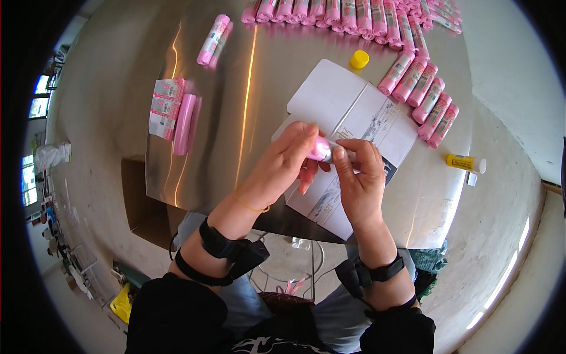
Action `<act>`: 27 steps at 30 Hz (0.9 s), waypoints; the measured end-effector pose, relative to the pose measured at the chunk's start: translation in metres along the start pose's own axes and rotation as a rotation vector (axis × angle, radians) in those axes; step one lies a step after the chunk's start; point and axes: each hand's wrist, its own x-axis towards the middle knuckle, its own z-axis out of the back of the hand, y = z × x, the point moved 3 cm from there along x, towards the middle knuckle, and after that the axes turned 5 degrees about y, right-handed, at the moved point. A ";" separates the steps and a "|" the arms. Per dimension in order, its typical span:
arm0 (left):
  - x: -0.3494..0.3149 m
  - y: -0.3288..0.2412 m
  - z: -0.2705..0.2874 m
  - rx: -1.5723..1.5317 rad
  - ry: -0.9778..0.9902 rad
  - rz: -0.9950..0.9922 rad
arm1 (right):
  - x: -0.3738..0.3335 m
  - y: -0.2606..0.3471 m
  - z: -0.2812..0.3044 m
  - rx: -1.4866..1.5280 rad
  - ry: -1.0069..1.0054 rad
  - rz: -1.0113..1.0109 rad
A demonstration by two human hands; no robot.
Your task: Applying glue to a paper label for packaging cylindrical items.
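Holding a pink roll mid-frame, left hand round one end and right hand pinching the other, above white cardboard on the counter; slip or loosened coil possible, I'd judge, should either grip slacken or pull unevenly.

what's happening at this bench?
A person grips a small pink roll with the left hand and right hand above a white printed board on a metal table. At the far side and right, labelled rolls are grouped. At left, a plain roll lies beside printed labels. A yellow cap sits beyond the board.
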 end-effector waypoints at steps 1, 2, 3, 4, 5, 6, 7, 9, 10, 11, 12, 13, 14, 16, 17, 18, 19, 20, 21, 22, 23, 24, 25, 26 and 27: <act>0.001 -0.002 -0.001 0.009 0.025 -0.037 | -0.001 -0.007 -0.001 0.166 0.025 -0.152; 0.003 -0.004 -0.002 0.017 0.049 -0.075 | -0.002 -0.009 -0.002 0.163 0.021 -0.149; 0.003 -0.004 0.000 0.020 0.047 -0.077 | -0.003 -0.010 -0.004 0.188 0.019 -0.122; 0.003 -0.002 0.001 0.122 0.060 -0.082 | -0.003 -0.008 -0.005 0.213 0.016 -0.095; 0.003 -0.002 0.002 0.224 0.073 -0.086 | -0.006 -0.005 -0.005 0.263 0.074 -0.178; 0.003 -0.003 0.001 0.224 0.073 -0.088 | -0.008 -0.002 -0.003 0.262 0.074 -0.176; 0.003 -0.003 0.000 0.206 0.051 -0.088 | -0.009 0.000 -0.003 0.299 0.085 -0.204; 0.003 -0.004 -0.002 0.190 0.031 -0.090 | -0.010 -0.001 -0.006 0.403 0.120 -0.208; 0.002 -0.005 -0.003 0.223 0.001 -0.131 | -0.010 0.001 -0.005 0.403 0.118 -0.205; 0.002 -0.005 -0.003 0.256 -0.028 -0.172 | -0.010 0.004 -0.005 0.548 0.135 -0.244; 0.002 -0.002 -0.004 0.256 -0.025 -0.174 | -0.010 0.005 -0.006 0.693 0.153 -0.283; 0.002 0.002 -0.006 0.249 -0.024 -0.207 | -0.010 0.004 -0.005 0.692 0.151 -0.280; 0.003 0.003 -0.006 0.241 -0.022 -0.241 | -0.010 0.004 -0.005 0.739 0.169 -0.270; 0.004 0.005 -0.005 0.177 -0.011 -0.212 | -0.010 0.001 -0.005 0.785 0.184 -0.260; 0.005 0.006 -0.004 0.113 -0.004 -0.183 | -0.010 -0.003 -0.007 0.918 0.183 -0.280; 0.004 0.007 -0.002 0.114 -0.003 -0.184 | -0.010 -0.005 -0.008 1.053 0.183 -0.300; 0.004 0.008 -0.001 0.058 0.048 -0.161 | -0.010 -0.004 -0.007 1.053 0.182 -0.299; 0.004 0.009 -0.001 0.003 0.098 -0.139 | -0.009 -0.001 -0.005 1.082 0.216 -0.349; 0.004 0.011 0.000 0.004 0.099 -0.139 | -0.009 0.002 -0.004 1.110 0.250 -0.399; 0.004 0.013 0.001 -0.014 0.103 -0.126 | -0.008 0.004 -0.003 1.111 0.249 -0.397; 0.004 0.014 0.001 -0.032 0.106 -0.113 | -0.008 0.007 -0.002 1.149 0.270 -0.408; 0.004 0.014 0.000 -0.032 0.109 -0.113 | -0.008 0.008 -0.002 1.185 0.288 -0.418; 0.003 0.011 -0.003 -0.014 0.113 -0.142 | -0.008 0.005 -0.002 1.184 0.286 -0.418; 0.003 0.008 -0.004 0.005 0.116 -0.170 | -0.009 -0.001 -0.003 1.154 0.294 -0.433; 0.003 0.006 -0.004 0.006 0.118 -0.171 | -0.009 -0.004 -0.003 1.125 0.303 -0.448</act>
